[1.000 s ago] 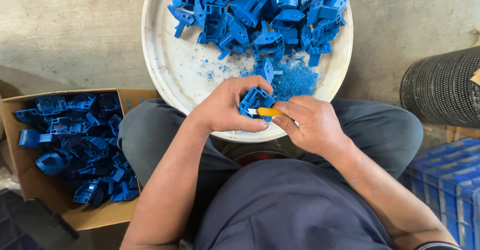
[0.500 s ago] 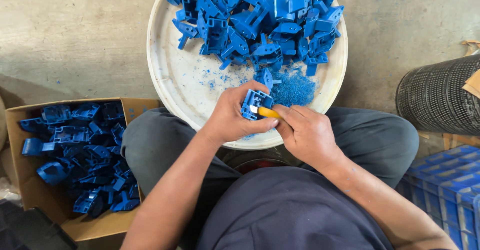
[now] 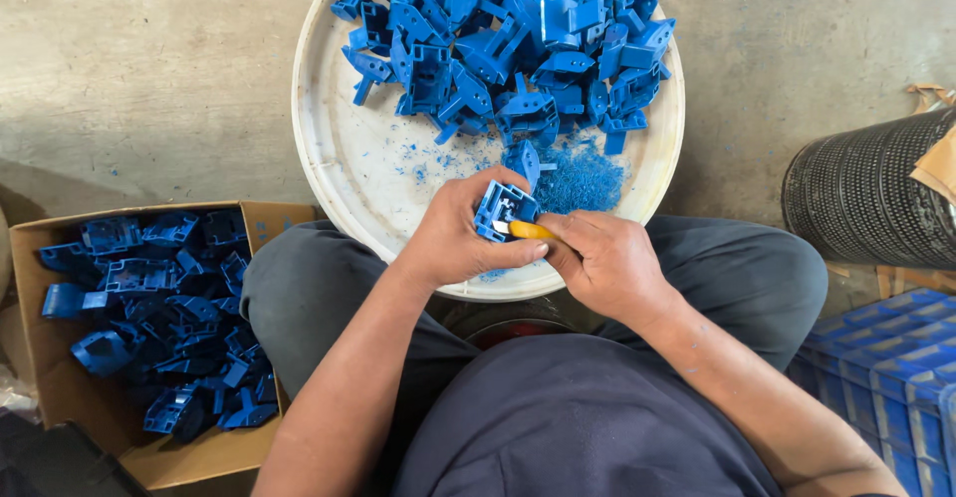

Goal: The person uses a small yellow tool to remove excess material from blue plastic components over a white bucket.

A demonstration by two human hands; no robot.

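My left hand (image 3: 458,233) grips a small blue plastic part (image 3: 501,209) over the near rim of a round white tray (image 3: 329,138). My right hand (image 3: 607,258) holds a yellow-handled knife (image 3: 526,229) with its tip against the part. Several blue plastic parts (image 3: 508,44) are heaped on the far half of the tray. A patch of blue shavings (image 3: 578,173) lies just beyond my hands. The tray rests across my knees.
A cardboard box (image 3: 60,397) at my left holds several blue parts (image 3: 164,308). A black ribbed cylinder (image 3: 866,198) lies at the right. Blue crates (image 3: 886,377) stand at the lower right. Bare concrete floor (image 3: 139,69) surrounds the tray.
The view has drifted slightly, so the tray sits a little lower and to the right. Both hands stay together on the part, with the knife working at its edge.
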